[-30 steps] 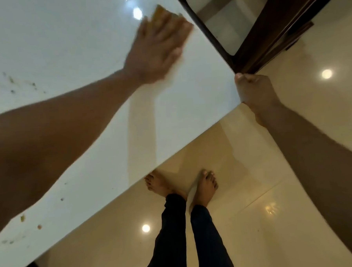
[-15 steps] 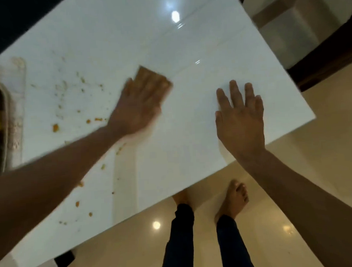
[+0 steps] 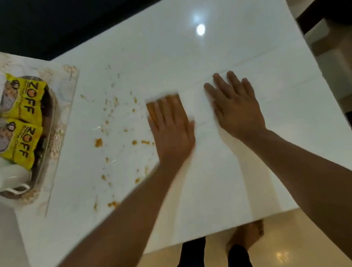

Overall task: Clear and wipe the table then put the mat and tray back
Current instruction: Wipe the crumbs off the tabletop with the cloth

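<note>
My left hand [image 3: 172,129] lies flat with straight fingers on an orange wiping cloth [image 3: 152,110], pressing it against the white table [image 3: 224,181] near its middle. Only the cloth's far and left edges show past the fingers. My right hand [image 3: 236,107] rests flat on the tabletop just to the right, fingers spread. Orange crumbs and smears [image 3: 113,124] are scattered to the left of the cloth. At the table's left end a patterned mat [image 3: 67,102] carries a tray [image 3: 49,140] holding two yellow snack packets [image 3: 22,125].
A white cup or jug [image 3: 4,175] stands at the near end of the tray. A dark chair [image 3: 327,9] is at the far right corner. The glossy tiled floor [image 3: 299,249] and my bare feet show below the table's near edge.
My left hand has swept the cloth from the far right corner leftwards toward the crumbs. My right hand left the table's edge and now lies flat on top. The view swung left, showing mat and tray.
</note>
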